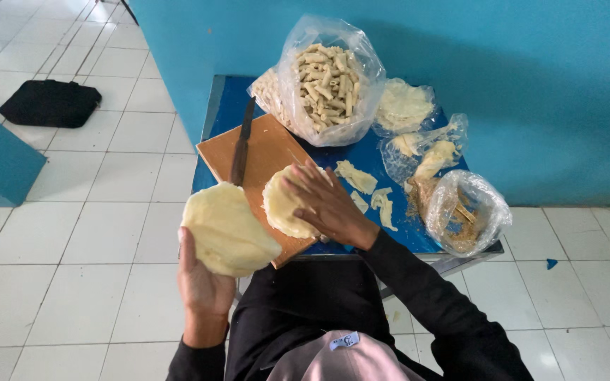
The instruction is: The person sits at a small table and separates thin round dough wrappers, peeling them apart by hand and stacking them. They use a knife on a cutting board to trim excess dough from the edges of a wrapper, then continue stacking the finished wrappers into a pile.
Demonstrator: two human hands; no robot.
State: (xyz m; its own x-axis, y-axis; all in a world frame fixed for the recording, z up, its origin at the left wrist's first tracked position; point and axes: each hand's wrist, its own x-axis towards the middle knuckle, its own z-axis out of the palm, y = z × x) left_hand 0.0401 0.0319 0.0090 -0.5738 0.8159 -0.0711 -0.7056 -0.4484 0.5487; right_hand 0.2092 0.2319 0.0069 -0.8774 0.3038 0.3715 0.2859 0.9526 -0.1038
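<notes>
Dough sheets, one lifted and one on the board.
Your left hand (202, 282) grips a round pale dough sheet (226, 229) up off the table (224, 106), while your right hand (326, 201) lies open and flat on the second sheet (280, 204) on the wooden board (270, 144), beside the knife (241, 144). I judge you are separating sheets; next calls for a gentle laydown without tearing.

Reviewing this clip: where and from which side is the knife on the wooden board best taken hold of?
Judging by its pose, take the knife by its dark handle at the far end, coming from the board's far left side. The blade points toward the person, its tip near the pale round sheet in the left hand, so that end is poorer for a grip.
</notes>
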